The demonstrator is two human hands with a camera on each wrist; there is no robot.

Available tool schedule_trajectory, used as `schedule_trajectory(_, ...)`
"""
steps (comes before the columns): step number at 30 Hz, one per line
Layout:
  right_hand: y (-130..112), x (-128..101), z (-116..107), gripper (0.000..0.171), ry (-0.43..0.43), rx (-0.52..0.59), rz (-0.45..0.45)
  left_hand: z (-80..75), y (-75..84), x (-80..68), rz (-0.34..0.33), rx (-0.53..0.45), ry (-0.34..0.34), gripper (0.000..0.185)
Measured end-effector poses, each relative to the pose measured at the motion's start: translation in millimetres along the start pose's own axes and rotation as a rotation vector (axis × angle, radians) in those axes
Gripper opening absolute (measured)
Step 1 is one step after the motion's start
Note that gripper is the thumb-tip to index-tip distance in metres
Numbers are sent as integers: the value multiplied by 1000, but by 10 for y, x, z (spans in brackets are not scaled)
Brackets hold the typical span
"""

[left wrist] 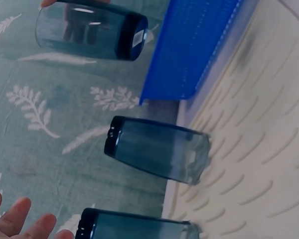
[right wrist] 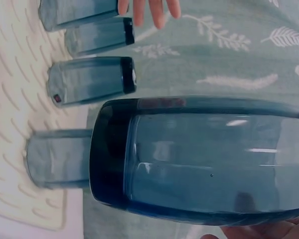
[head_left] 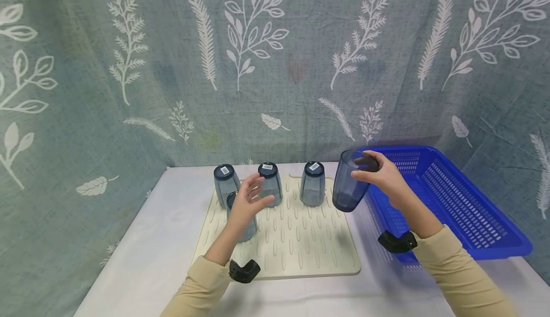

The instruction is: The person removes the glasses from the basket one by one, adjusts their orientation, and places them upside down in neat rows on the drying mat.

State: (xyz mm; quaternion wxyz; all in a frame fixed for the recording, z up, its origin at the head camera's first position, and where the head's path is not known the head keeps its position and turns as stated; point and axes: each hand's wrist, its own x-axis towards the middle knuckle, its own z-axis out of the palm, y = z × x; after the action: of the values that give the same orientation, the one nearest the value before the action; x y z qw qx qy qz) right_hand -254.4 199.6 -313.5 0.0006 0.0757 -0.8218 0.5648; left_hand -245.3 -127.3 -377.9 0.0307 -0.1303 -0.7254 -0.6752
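My right hand (head_left: 386, 178) grips a blue-tinted drinking glass (head_left: 347, 188) near its rim. The glass hangs mouth up, slightly tilted, in the air by the right edge of a cream drying mat (head_left: 301, 255). In the right wrist view this glass (right wrist: 209, 159) fills the middle, its thick dark base toward the mat. My left hand (head_left: 248, 205) holds nothing, its fingers spread and loosely bent over the mat's left part. Behind it a middle glass (head_left: 270, 188) stands upside down; a front glass (head_left: 249, 231) is partly hidden by the hand and forearm.
Two more upside-down glasses stand at the mat's back, a left one (head_left: 225, 185) and a right one (head_left: 312, 188). A blue plastic basket (head_left: 481, 193) sits on the white table (head_left: 142, 250) at the right. A patterned grey-green cloth (head_left: 301, 68) hangs behind.
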Motion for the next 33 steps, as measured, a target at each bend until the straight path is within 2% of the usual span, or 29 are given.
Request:
schedule_trajectory(9, 52, 4, 130, 85, -18, 1, 32, 185, -99, -68, -17, -15, -38, 72)
schedule_trajectory(19, 86, 5, 276, 80, -42, 47, -5, 358, -230, -71, -8, -33, -72, 71)
schedule_trajectory(33, 186, 38, 460, 67, -26, 95, -35, 522, -400, -86, -45, -71, -96, 71)
